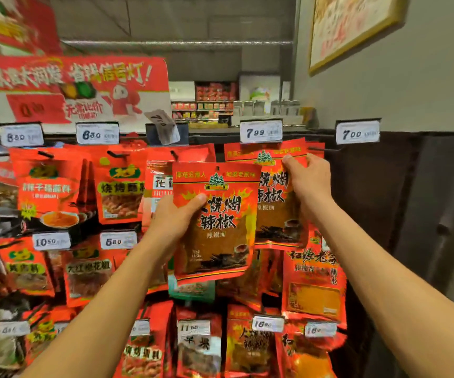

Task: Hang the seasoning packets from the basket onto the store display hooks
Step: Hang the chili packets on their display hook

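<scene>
Mid-task: one packet [215, 222] gripped in left hand [175, 216], unhung; right hand [309, 177] fingers pinching hung packet [277, 197] under the 7.99 tag [260, 131]; basket unseen.

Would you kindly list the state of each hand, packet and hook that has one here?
left hand: grips the loose chili packet
loose chili packet: upright, off any hook
right hand: pinches the hung chili packet
hung chili packet: under the 7.99 tag
hook under the 7.00 tag: bare
</scene>
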Demonstrator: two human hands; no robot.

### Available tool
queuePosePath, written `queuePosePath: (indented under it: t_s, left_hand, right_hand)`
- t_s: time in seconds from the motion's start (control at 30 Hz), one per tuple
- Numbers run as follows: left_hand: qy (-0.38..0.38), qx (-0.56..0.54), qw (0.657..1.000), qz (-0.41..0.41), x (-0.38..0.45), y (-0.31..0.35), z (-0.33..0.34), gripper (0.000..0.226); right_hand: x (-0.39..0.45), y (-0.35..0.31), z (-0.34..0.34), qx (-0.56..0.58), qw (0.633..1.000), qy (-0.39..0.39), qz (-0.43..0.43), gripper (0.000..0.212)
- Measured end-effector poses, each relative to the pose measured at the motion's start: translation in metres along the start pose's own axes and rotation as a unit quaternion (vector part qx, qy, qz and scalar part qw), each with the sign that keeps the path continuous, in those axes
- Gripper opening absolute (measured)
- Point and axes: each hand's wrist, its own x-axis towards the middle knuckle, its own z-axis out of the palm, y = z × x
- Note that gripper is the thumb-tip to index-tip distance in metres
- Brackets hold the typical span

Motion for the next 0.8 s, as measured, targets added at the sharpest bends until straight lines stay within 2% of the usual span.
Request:
queuePosePath:
  t_s: [0.07,0.1,0.23,0.37,0.5,0.8]
  left_hand:
    - [0.014,-0.008,1.0,-0.021,0.008,0.002,0.008,0.009]
    - [0.017,-0.015,0.999,-0.029,0.012,0.005,0.012,0.007]
    - [0.029,-0.044,0.997,-0.056,0.022,0.011,0.022,0.008]
    - [0.025,-0.043,0.997,-0.054,0.021,0.007,0.027,0.012]
    - [0.012,-0.023,0.999,-0.047,0.021,0.005,0.024,0.021]
    - [0.004,-0.036,0.998,-0.044,0.022,0.005,0.02,0.016]
  right_hand:
    - [0.012,-0.004,0.002,-0.013,1.0,0.004,0.0,0.034]
    - [0.017,-0.005,0.003,-0.015,1.0,0.004,0.007,0.032]
    - [0.023,-0.005,0.008,-0.012,0.999,-0.009,0.044,0.034]
    - [0.021,-0.002,0.009,-0.002,0.998,-0.01,0.059,0.026]
    - [0.019,-0.001,0.008,-0.004,0.998,0.0,0.059,0.031]
    - [0.018,-0.004,0.013,-0.033,0.999,0.01,0.037,0.028]
